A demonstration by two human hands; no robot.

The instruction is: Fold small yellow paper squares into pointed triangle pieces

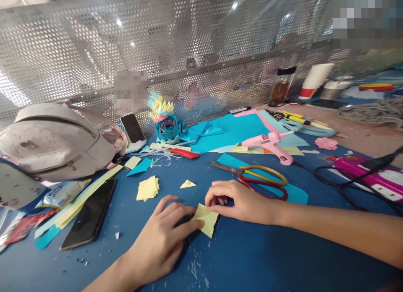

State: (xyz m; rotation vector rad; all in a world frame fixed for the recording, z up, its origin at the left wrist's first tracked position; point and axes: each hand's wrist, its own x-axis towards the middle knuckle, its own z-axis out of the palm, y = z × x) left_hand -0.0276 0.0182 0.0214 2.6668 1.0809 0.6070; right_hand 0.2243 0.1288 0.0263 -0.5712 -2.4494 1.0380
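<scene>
A small yellow paper piece [206, 220] lies on the blue table [258, 250] between both hands. My left hand [160, 241] presses its fingertips onto the paper's left edge. My right hand [239, 199] has its fingers curled and pinches the paper's upper right edge. A stack of yellow paper squares [147, 188] and a small yellow folded triangle [187, 184] lie just beyond the hands. Scissors [255, 178] with yellow and red handles rest right behind my right hand.
A black phone [90, 216] and paper strips lie at the left, with a beige backpack [56, 141] behind them. A paper flower model [165, 122], red comb [184, 153], pink glue gun [270, 145], cyan sheets and cables fill the back and right. A perforated metal wall stands behind.
</scene>
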